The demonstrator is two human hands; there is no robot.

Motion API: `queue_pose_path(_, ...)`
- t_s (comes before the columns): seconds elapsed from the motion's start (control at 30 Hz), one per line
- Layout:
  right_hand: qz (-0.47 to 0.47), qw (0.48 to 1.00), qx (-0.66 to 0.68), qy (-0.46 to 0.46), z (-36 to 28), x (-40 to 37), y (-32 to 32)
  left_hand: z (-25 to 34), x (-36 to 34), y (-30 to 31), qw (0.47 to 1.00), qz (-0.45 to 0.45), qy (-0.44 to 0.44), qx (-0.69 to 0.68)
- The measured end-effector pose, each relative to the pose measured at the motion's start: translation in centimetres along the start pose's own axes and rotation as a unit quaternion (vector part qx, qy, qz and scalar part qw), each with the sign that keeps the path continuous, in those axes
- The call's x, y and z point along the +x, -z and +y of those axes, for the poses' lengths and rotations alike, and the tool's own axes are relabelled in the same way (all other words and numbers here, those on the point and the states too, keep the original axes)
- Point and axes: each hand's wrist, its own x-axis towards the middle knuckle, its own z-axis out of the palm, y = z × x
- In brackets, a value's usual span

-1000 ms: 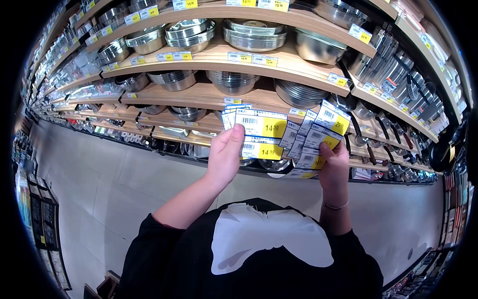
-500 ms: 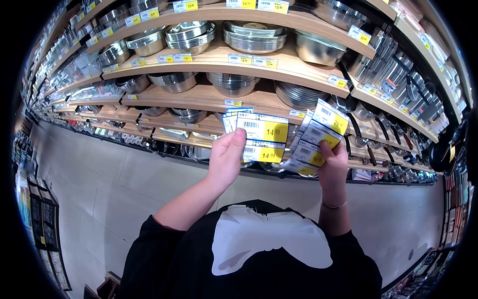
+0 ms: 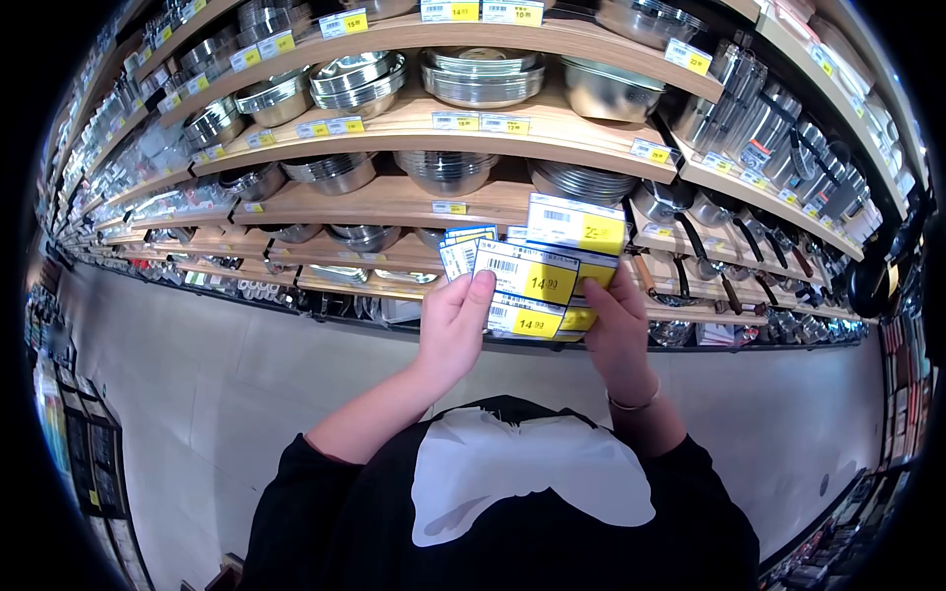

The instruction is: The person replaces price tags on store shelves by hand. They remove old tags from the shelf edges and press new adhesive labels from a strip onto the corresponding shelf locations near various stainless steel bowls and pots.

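- Price tags (image 3: 527,271), white with yellow blocks, form a loose fan held between my two hands in front of the shelving, at 12 o'clock from my collar.
- My left hand (image 3: 451,330) takes the fan from its 8 o'clock side. The thumb is pressed flat on the face of the front tag, which reads 14.90. My other fingers are behind the cards, so I cannot tell how they lie.
- My right hand (image 3: 616,335) takes the fan from 4 o'clock, with the fingers curled close together and closed on the right-hand edges of the cards. A thin bracelet (image 3: 631,402) sits at that wrist.
- A second 14.90 tag (image 3: 522,318) lies at 6 o'clock of the front one, touching it and partly covered by it.
- An upper tag (image 3: 576,225) stands out at 1 o'clock of the front one, its number partly hidden.
- Blue-edged tags (image 3: 461,246) show at 10 o'clock, tucked behind the front card.
- Wooden shelves (image 3: 394,202) run behind the fan from 9 o'clock across to 3 o'clock.
- Steel bowls (image 3: 448,167) are stacked on a shelf at 11 o'clock of the fan, and pans (image 3: 670,200) sit at 2 o'clock.
- Shelf labels (image 3: 478,123) are fixed to a shelf edge at 12 o'clock.
- Pale floor (image 3: 227,374) lies at 8 o'clock, and my white collar (image 3: 522,473) lies on a black top at 6 o'clock.
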Motion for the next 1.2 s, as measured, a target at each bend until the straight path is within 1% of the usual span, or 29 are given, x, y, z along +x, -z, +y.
queue_pose_path(0.07,0.01,0.998,0.057,-0.025,0.9,-0.1,-0.6,-0.1,0.0,-0.5,1.0,0.005,0.012,-0.019)
queue_pose_path(0.1,0.012,0.998,0.058,-0.022,1.1,-0.2,-0.8,-0.2,0.0,-0.7,0.999,0.015,0.024,-0.038)
queue_pose_path(0.13,-0.009,0.993,-0.108,0.044,1.3,-0.3,-1.1,-0.3,0.0,-0.8,0.999,0.012,0.024,-0.038)
queue_pose_path(0.17,-0.029,0.956,-0.271,0.108,1.3,-0.4,-1.2,-0.4,-0.1,-0.8,0.997,0.009,0.045,-0.065)
queue_pose_path(0.2,-0.026,0.956,-0.271,0.109,1.3,-0.4,-1.3,-0.5,-0.1,-0.8,0.994,0.006,0.065,-0.091)
queue_pose_path(0.23,-0.023,0.918,-0.377,0.118,1.1,-0.4,-1.3,-0.6,-0.1,-0.8,0.994,0.003,0.065,-0.091)
queue_pose_path(0.27,-0.018,0.869,-0.479,0.124,1.0,-0.5,-1.4,-0.8,-0.1,-0.8,0.993,-0.002,0.069,-0.094)
queue_pose_path(0.3,-0.015,0.869,-0.479,0.125,1.2,-0.3,-1.3,-0.9,-0.1,-0.8,0.992,-0.007,0.074,-0.098)
queue_pose_path(0.33,-0.023,0.97,-0.235,0.056,1.8,-0.1,-0.9,-0.7,-0.2,-0.9,0.992,-0.011,0.074,-0.098)
queue_pose_path(0.37,-0.03,0.999,0.026,-0.016,2.2,0.0,-0.7,-0.4,-0.2,-1.0,0.989,-0.009,0.09,-0.119)
queue_pose_path(0.4,-0.027,0.999,0.026,-0.013,2.3,0.1,-0.7,-0.2,-0.2,-1.2,0.985,-0.009,0.105,-0.139)
queue_pose_path(0.47,-0.028,0.989,0.128,-0.064,2.5,0.2,-0.7,-0.6,-0.2,-1.0,0.984,-0.009,0.11,-0.139)
queue_pose_path(0.5,-0.024,0.99,0.128,-0.059,2.6,0.2,-0.8,-0.7,-0.3,-0.8,0.984,-0.003,0.116,-0.138)
queue_pose_path(0.53,-0.016,0.999,0.011,-0.034,2.8,0.3,-0.8,-0.5,-0.3,-0.9,0.981,0.002,0.123,-0.148)
queue_pose_path(0.57,-0.007,0.994,-0.107,-0.008,3.0,0.3,-0.8,-0.6,-0.3,-0.8,0.981,-0.004,0.124,-0.148)
queue_pose_path(0.63,0.007,0.994,-0.108,-0.011,3.1,0.3,-0.4,-1.4,-0.2,-0.4,0.982,0.026,0.095,-0.163)
queue_pose_path(0.67,-0.011,0.996,-0.086,-0.028,2.9,0.2,-0.4,-2.0,0.0,0.0,0.976,0.037,0.115,-0.179)
queue_pose_path(0.7,-0.028,0.997,-0.064,-0.043,2.8,0.1,-0.3,-2.2,0.0,0.1,0.98,0.048,0.105,-0.164)
queue_pose_path(0.77,-0.036,0.993,-0.089,-0.071,2.8,0.0,0.2,-2.6,-0.2,0.4,0.991,0.022,0.078,-0.105)
queue_pose_path(0.8,-0.028,0.995,-0.083,-0.049,3.1,0.1,0.6,-2.8,-0.4,0.5,0.991,0.012,0.081,-0.109)
queue_pose_path(0.83,-0.021,0.996,-0.077,-0.029,3.6,0.1,0.9,-3.1,-0.5,0.6,0.994,0.012,0.072,-0.083)
queue_pose_path(0.87,-0.014,0.996,-0.078,-0.027,3.8,0.1,1.1,-3.3,-0.7,0.5,0.996,0.013,0.064,-0.056)
queue_pose_path(0.93,0.067,0.991,-0.117,0.011,4.2,0.1,1.4,-3.7,-0.8,0.2,0.995,0.013,0.078,-0.059)
queue_pose_path(0.97,0.071,0.991,-0.117,0.01,4.6,0.0,1.7,-3.9,-0.9,0.0,0.994,0.02,0.09,-0.06)
queue_pose_path(1.03,0.109,0.987,-0.11,-0.04,5.3,-0.3,2.2,-4.3,-1.0,-0.3,0.992,0.026,0.108,-0.06)
queue_pose_path(1.07,0.136,0.984,-0.115,-0.033,5.7,-0.4,2.3,-4.4,-1.0,-0.5,0.99,0.016,0.125,-0.065)
queue_pose_path(1.1,0.137,0.983,-0.113,-0.039,6.0,-0.5,2.6,-4.6,-1.0,-0.6,0.987,0.006,0.142,-0.07)
queue_pose_path(1.2,0.155,0.983,-0.083,-0.062,7.0,-0.8,3.4,-5.1,-1.1,-1.0,0.986,-0.011,0.149,-0.073)
